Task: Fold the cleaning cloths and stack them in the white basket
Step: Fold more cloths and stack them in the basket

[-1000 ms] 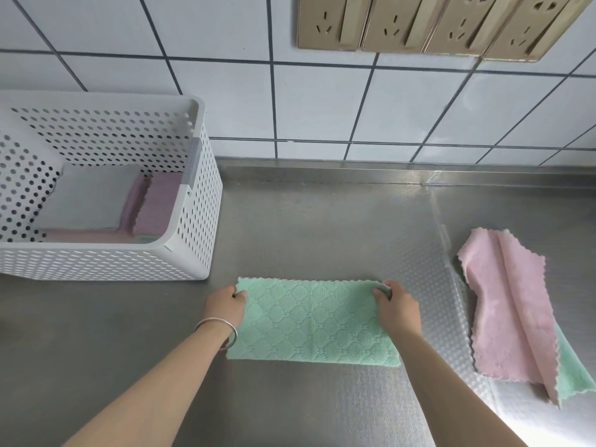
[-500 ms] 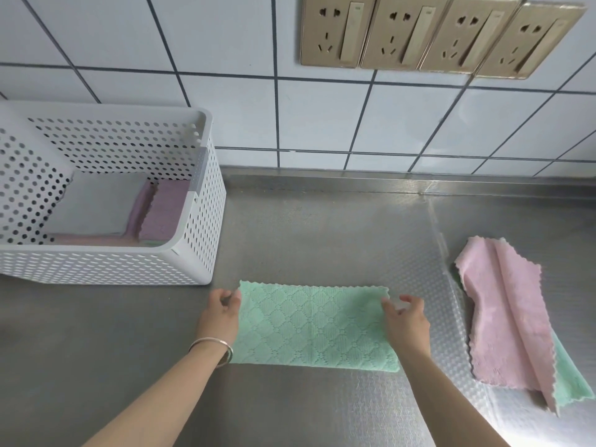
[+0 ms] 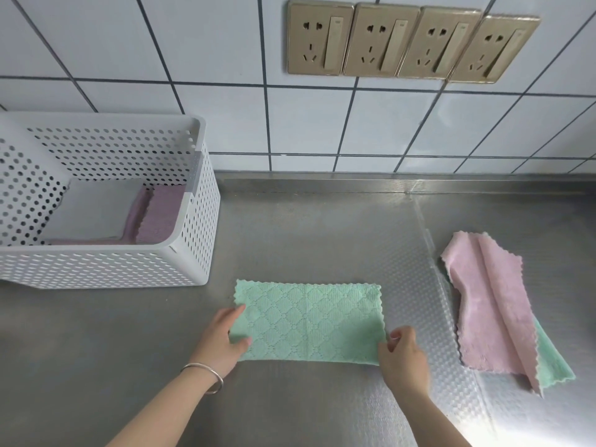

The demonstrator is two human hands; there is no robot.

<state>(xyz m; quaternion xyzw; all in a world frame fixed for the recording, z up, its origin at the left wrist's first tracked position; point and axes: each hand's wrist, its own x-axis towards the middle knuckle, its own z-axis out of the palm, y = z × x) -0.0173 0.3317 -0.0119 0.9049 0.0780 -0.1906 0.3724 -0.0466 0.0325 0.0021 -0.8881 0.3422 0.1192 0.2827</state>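
A mint green cloth [image 3: 309, 322], folded to a long rectangle, lies flat on the steel counter in front of me. My left hand [image 3: 224, 338] grips its left edge near the front corner, thumb on top. My right hand [image 3: 403, 359] pinches the front right corner. The white perforated basket [image 3: 96, 269] stands at the back left, holding a folded grey cloth [image 3: 93, 208] and a folded mauve cloth [image 3: 161, 214] side by side. At the right, a crumpled pink cloth [image 3: 493, 304] lies over another green cloth [image 3: 551, 359].
The steel counter [image 3: 306, 227] runs back to a white tiled wall with a row of gold socket plates [image 3: 409, 43]. A silver bangle [image 3: 206, 377] sits on my left wrist. Bare counter lies between the basket and the green cloth.
Both hands let go of the cloth's far corners and slid toward me to its near corners. The cloth stays flat in place.
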